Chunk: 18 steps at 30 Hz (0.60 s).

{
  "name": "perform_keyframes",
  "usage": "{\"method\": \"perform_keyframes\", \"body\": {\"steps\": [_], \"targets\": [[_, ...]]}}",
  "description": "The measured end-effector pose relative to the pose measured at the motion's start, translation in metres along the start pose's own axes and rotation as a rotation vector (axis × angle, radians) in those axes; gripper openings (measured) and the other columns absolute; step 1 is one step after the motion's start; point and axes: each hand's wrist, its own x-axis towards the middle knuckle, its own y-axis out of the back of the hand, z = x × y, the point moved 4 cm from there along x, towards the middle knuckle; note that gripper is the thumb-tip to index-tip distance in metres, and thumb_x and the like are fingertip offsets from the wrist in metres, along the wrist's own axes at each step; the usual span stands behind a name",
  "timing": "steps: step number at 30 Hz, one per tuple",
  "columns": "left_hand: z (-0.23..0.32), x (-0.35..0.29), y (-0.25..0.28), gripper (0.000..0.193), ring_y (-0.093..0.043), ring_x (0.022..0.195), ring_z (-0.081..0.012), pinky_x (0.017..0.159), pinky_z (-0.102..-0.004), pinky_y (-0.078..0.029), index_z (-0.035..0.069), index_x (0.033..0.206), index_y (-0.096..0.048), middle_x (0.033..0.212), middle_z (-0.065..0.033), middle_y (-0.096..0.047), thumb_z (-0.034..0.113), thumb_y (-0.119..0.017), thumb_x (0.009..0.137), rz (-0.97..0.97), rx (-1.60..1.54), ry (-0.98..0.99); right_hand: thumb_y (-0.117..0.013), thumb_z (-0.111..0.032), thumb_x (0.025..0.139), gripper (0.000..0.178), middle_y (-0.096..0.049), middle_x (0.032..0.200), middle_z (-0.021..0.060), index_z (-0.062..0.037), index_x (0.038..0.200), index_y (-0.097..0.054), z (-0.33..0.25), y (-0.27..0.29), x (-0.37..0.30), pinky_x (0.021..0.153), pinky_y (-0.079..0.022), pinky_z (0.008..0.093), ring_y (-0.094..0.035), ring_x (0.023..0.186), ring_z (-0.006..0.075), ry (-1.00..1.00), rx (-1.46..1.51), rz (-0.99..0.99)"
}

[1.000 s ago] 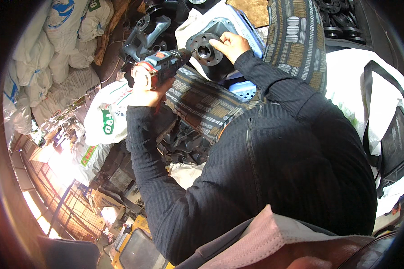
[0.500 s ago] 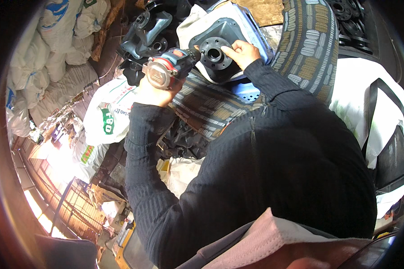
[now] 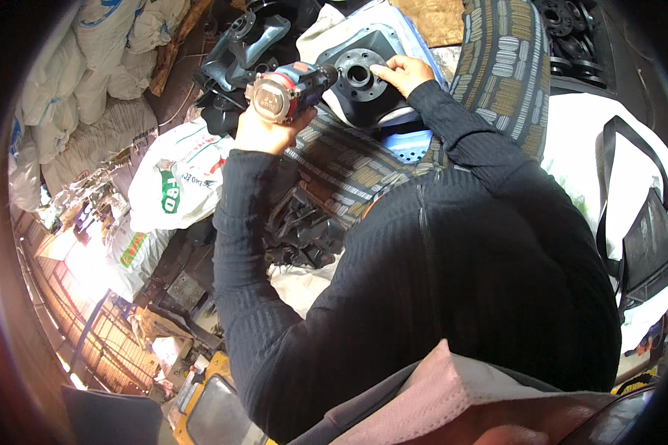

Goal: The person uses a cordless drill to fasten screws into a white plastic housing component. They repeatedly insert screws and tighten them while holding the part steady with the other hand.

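My left hand [image 3: 263, 135] is wrapped round a cordless drill [image 3: 298, 83], dark blue and red with a round pale metallic end. Its dark front end points at the left edge of a black round flange [image 3: 368, 90], which has a large centre hole and smaller holes round it. That flange sits on a black, square-cornered part [image 3: 382, 48]. At the flange's upper right rim, my right hand [image 3: 410, 75] has thumb and forefinger pressed together. Anything between those fingertips is too small to make out. Under the part lie a whitish cloth [image 3: 313, 44] and a light blue crate [image 3: 408, 147].
Patterned upholstery [image 3: 506, 67] curves round the right and near side of the crate. More black parts [image 3: 249, 44] are heaped at the far left, others [image 3: 571, 44] at the far right. White sacks [image 3: 174, 178] stand left of my arm. A white bag [image 3: 583, 148] is at the right.
The view has shifted slightly. The drill stays at the flange's left edge, seen now with its round end turned more toward me. My right hand remains pinched at the flange's rim.
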Motion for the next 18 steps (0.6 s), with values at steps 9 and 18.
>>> {"method": "perform_keyframes", "body": {"steps": [9, 18], "targets": [[0.038, -0.111, -0.017, 0.043, -0.064, 0.090, -0.0291, 0.081, -0.0401, -0.050, 0.007, 0.111, -0.061, 0.101, -0.0103, -0.066, 0.027, -0.074, 0.075, 0.103, 0.215, -0.426, -0.033, -0.021, 0.098, 0.045, -0.052, 0.130, 0.0204, 0.0073, 0.133, -0.040, -0.006, 0.018, -0.057, 0.105, -0.037, 0.0483, -0.046, 0.125, 0.0335, -0.483, 1.546, -0.401], [0.055, -0.119, -0.040, 0.033, -0.065, 0.081, -0.0274, 0.071, -0.0390, -0.051, 0.010, 0.099, -0.065, 0.090, -0.0082, -0.066, 0.024, -0.075, 0.071, 0.120, 0.036, -0.450, -0.033, -0.022, 0.098, 0.043, -0.051, 0.130, 0.0225, 0.0063, 0.127, -0.045, -0.019, 0.004, -0.061, 0.105, -0.036, 0.0529, -0.045, 0.126, 0.0375, -0.275, 1.853, -0.790]]}}
